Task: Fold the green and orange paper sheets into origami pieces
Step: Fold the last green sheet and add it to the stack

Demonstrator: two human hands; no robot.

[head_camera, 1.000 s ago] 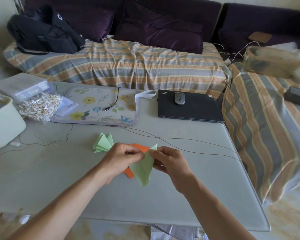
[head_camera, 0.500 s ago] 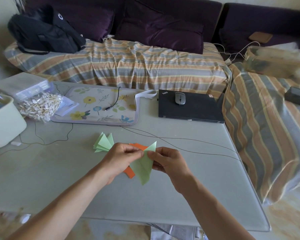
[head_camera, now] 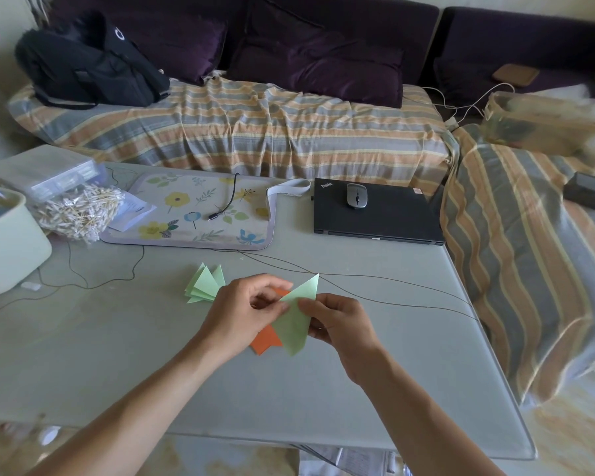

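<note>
A light green paper [head_camera: 294, 322], folded to a narrow triangle, is held above the table between both hands. My left hand [head_camera: 243, 312] pinches its left edge near the top. My right hand [head_camera: 340, 326] pinches its right edge. Under the green paper lies an orange paper [head_camera: 266, 341], partly hidden by my left hand. Several folded green triangular pieces [head_camera: 205, 285] lie in a small stack on the table just left of my left hand.
The grey table [head_camera: 117, 355] carries a closed black laptop [head_camera: 375, 218] with a mouse [head_camera: 357, 195], a floral mat [head_camera: 200, 211], a bag of small wooden clips [head_camera: 79, 211], a cream box [head_camera: 7, 245] and thin cables [head_camera: 375, 280]. A striped sofa cover [head_camera: 255, 132] lies behind.
The green paper's upper tip has swung slightly left and my right hand's fingers have slid a little along its edge. The pieces on the table have stayed put.
</note>
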